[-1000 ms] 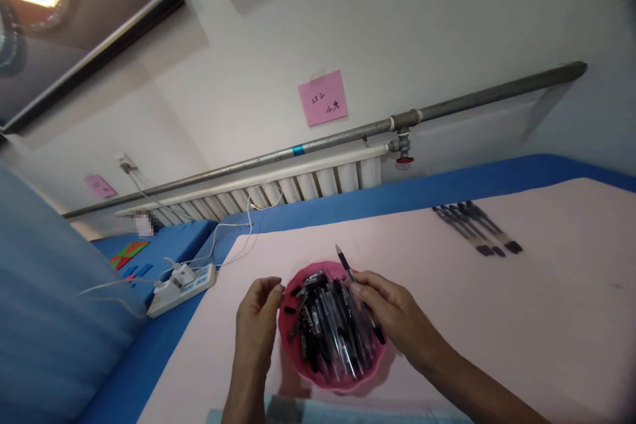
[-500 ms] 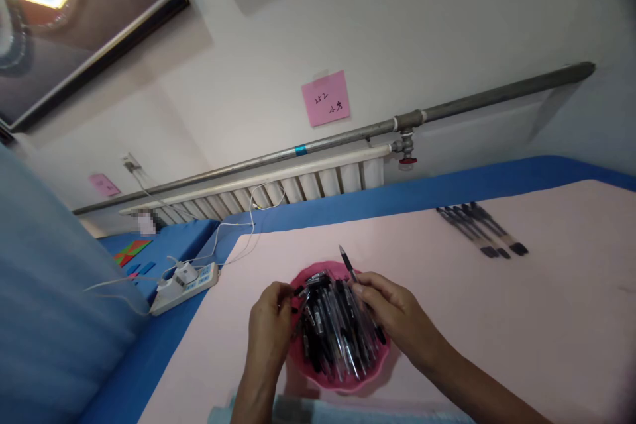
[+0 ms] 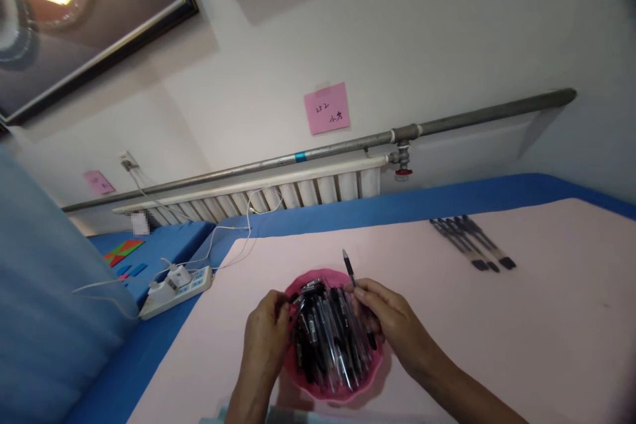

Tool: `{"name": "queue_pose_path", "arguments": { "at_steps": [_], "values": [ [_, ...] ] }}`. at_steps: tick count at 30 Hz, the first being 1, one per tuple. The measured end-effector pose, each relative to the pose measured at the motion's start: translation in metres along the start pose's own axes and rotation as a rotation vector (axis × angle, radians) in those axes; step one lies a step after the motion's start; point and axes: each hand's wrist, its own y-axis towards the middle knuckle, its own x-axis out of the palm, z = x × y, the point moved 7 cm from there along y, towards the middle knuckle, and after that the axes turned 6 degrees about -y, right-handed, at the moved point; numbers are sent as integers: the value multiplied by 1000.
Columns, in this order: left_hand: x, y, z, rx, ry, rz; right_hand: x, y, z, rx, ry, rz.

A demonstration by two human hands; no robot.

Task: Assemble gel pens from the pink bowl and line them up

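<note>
A pink scalloped bowl [image 3: 342,399] stands between my hands, filled with clear-barrelled and black pen parts [image 3: 330,338]. My right hand [image 3: 390,315] pinches a pen [image 3: 349,266] at the bowl's right side. Its bare tip points up and away, and its black end reaches down over the bowl. At the bowl's left rim, my left hand [image 3: 267,328] is closed, thumb and fingers together. Something small and dark shows at its fingertips, but I cannot make out what it is.
Several pens [image 3: 470,242] lie side by side on the pink table cover [image 3: 497,344], back right. A white power strip [image 3: 179,291] with plugs and cables sits on the blue edge at left. Beyond are a radiator [image 3: 318,191], a pipe and a blue curtain [image 3: 44,291].
The view has shifted slightly, so the wall and the table sit lower. Both hands stay at the bowl, and the right one still holds the pen with its tip up.
</note>
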Motion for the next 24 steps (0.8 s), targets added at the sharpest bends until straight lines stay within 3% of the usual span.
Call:
{"name": "queue_pose_path", "arguments": {
  "at_steps": [8, 17, 24],
  "values": [
    [7, -2, 2, 10, 223, -50, 4, -3, -5, -34, -22, -27],
    [6, -5, 11, 55, 575, -12, 9, -9, -4, -95, -138, -43],
    [22, -12, 17, 145, 461, 89, 3, -42, -26, -179, -365, 28]
  ]
}}
